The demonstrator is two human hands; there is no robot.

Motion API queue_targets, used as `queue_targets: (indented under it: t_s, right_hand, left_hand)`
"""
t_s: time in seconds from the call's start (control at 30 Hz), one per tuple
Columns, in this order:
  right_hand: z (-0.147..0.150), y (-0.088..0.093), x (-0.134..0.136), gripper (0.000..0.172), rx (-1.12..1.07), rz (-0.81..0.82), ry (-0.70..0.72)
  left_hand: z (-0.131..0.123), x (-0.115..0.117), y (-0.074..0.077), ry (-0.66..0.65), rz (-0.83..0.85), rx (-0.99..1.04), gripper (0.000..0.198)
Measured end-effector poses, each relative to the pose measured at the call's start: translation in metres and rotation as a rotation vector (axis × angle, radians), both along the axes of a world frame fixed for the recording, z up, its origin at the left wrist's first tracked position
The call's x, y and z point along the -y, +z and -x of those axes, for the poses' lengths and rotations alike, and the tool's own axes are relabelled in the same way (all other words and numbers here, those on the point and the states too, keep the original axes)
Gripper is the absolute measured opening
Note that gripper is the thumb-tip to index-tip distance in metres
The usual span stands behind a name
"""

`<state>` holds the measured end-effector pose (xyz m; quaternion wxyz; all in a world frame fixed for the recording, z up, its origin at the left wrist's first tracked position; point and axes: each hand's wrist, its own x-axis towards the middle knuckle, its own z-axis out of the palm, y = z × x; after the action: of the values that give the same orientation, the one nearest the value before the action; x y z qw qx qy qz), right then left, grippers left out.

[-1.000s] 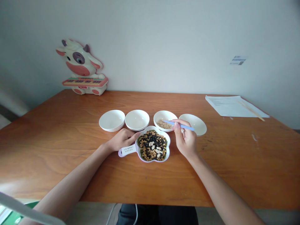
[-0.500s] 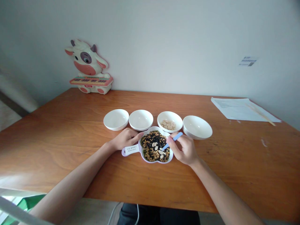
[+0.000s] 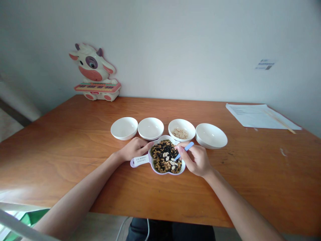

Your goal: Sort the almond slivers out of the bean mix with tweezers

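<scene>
A white dish with scalloped sides, a lilac rim (image 3: 163, 173) and a labelled handle (image 3: 140, 161) rests on the table, filled with dark and yellowish beans or grains. Several pale flat seeds (image 3: 173, 163) lie on top. My left hand (image 3: 134, 149) grips the dish's left rim, thumb over the edge, other fingers partly hidden. Between the fingers of my right hand (image 3: 198, 160) are slim blue tweezers (image 3: 186, 149), tilted, their tip down by the pale seeds. Just behind the dish, a white bowl (image 3: 182, 123) contains similar pale seeds (image 3: 180, 133).
Two white bowls (image 3: 124, 128) (image 3: 150, 128) stand behind my left hand, and another bowl (image 3: 211, 136) is behind my right. A cow toy keyboard (image 3: 96, 73) sits at the back left. Paper sheets (image 3: 255, 115) with thin sticks (image 3: 282, 123) lie at the back right.
The tweezers have shifted slightly, their tip a little up and to the right among the pale seeds. My left hand and the dish stay in place.
</scene>
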<state>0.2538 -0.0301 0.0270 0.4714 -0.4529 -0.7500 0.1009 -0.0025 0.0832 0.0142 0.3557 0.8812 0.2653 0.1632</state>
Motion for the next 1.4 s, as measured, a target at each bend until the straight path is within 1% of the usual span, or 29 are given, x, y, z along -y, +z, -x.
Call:
queue_targets:
  t_s: [0.53, 0.77, 0.9, 1.1, 1.4]
  right_hand:
    - [-0.0002, -0.0085, -0.0005, 0.017, -0.036, 0.13, 0.037]
    - [0.002, -0.0046, 0.0006, 0.019, -0.084, 0.12, 0.009]
    - [0.0024, -0.0032, 0.0005, 0.02, -0.125, 0.127, 0.026]
    - [-0.0005, -0.0043, -0.0001, 0.022, -0.06, 0.109, 0.031]
    - [-0.0046, -0.0029, -0.0012, 0.02, -0.041, 0.087, 0.043]
  left_hand:
    - [0.0005, -0.0007, 0.0009, 0.005, -0.01, -0.017, 0.061]
    - [0.0003, -0.0009, -0.0009, 0.011, -0.011, -0.013, 0.062]
    - [0.0004, -0.0009, -0.0012, 0.011, -0.011, -0.014, 0.063]
    - [0.0002, -0.0007, -0.0002, 0.009, -0.004, -0.028, 0.062]
    - [0.0009, -0.0007, 0.0, 0.008, -0.001, -0.024, 0.062]
